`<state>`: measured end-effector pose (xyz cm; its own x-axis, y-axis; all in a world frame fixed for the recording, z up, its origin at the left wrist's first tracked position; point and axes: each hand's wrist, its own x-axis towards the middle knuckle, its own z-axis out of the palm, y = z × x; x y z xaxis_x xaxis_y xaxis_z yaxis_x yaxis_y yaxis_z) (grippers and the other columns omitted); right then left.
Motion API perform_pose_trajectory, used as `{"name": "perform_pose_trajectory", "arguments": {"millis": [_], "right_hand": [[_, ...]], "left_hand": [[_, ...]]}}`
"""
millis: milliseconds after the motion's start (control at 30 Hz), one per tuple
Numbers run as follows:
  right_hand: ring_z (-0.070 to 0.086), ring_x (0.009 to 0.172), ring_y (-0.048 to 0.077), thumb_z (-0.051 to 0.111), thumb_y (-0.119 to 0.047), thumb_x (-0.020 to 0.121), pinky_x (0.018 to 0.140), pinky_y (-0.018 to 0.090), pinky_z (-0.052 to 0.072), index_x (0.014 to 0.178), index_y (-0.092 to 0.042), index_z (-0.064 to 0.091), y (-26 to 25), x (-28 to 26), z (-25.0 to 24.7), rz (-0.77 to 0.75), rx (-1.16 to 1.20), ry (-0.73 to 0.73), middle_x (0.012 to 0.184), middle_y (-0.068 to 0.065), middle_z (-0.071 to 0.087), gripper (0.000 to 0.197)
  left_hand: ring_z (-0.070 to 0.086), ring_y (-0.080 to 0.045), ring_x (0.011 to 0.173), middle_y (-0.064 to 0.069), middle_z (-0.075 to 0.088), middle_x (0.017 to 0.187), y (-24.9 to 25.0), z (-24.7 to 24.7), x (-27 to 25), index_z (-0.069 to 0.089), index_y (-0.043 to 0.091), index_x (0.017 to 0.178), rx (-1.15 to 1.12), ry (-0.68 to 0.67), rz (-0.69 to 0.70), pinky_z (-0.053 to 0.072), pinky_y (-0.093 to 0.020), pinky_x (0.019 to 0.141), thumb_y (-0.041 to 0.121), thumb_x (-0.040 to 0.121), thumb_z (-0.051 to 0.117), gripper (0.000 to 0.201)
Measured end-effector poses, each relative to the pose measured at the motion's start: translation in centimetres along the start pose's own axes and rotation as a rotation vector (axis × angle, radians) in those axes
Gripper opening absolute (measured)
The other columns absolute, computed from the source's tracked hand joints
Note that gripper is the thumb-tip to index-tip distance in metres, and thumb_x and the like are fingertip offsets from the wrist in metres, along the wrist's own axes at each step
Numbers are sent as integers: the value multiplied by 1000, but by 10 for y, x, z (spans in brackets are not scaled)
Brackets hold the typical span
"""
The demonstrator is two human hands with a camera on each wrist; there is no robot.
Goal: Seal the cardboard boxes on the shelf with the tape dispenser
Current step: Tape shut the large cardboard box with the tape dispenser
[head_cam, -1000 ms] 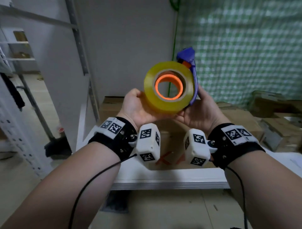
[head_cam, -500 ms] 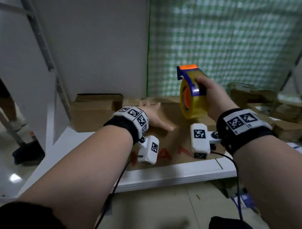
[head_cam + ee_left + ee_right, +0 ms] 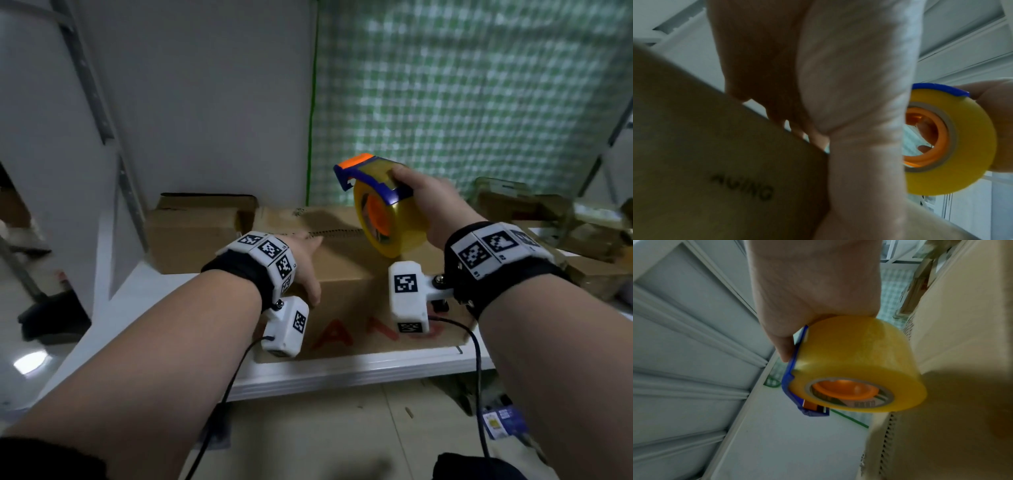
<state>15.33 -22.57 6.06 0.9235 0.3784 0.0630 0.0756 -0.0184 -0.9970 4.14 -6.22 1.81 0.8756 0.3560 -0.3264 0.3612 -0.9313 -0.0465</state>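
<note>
Your right hand wraps its curled fingers round the tape dispenser, a fat glossy yellow roll on an orange hub with a blue plastic frame, held just above the cardboard box. Your left hand lies flat, fingers straight, on the box's matte brown top beside its corrugated flap edge; the box sits on the smooth white shelf

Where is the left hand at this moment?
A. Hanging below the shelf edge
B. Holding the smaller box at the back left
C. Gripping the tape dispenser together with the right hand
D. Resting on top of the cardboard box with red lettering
D: the left hand lies on the cardboard box, while the right hand alone grips the tape dispenser.
</note>
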Motion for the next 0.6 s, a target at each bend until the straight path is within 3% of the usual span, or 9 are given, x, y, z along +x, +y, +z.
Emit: {"name": "perform_pose_trajectory", "arguments": {"millis": [100,200,333,433,500,600], "right_hand": [[66,76,24,67,-41,83,81,37,54,92,-15,66,-10,-5,12,13,-29,-50,83,5,70,28],[64,66,22,62,-40,87,73,35,54,82,-17,66,-20,-11,26,21,-35,-132,72,4,69,24],[58,45,16,59,-40,89,51,23,52,73,-15,62,-25,-19,48,7,-80,-200,51,1,61,30],[58,51,16,63,-45,83,55,26,49,72,-18,65,-16,-22,58,20,-140,-242,56,0,63,30],[60,55,17,66,-45,81,61,29,51,71,-19,67,-9,-21,56,30,-125,-218,60,1,65,28],[60,56,19,65,-45,81,63,32,52,73,-18,67,-4,-16,46,56,-95,-204,64,4,65,28]], "left_hand": [[11,-21,145,6,-4,159,-8,2,-19,-5,27,151,41,-7,45,29,-45,112,47,61,82,127],[9,-19,145,5,-5,159,-18,4,-38,-6,28,151,61,-33,79,27,-41,114,40,64,83,125],[7,-17,145,7,-4,159,-33,4,-53,-5,32,150,80,-73,114,23,-42,116,42,63,83,125],[13,-16,144,8,7,159,-45,0,-59,5,32,151,-71,-124,125,21,-41,116,50,64,80,117],[29,-16,138,5,28,153,-55,-2,-62,24,29,148,-337,-129,112,26,-40,114,48,69,77,97],[57,-17,104,-4,62,114,-66,-5,-56,62,16,117,-796,147,9,43,-35,98,25,85,66,34]]}}
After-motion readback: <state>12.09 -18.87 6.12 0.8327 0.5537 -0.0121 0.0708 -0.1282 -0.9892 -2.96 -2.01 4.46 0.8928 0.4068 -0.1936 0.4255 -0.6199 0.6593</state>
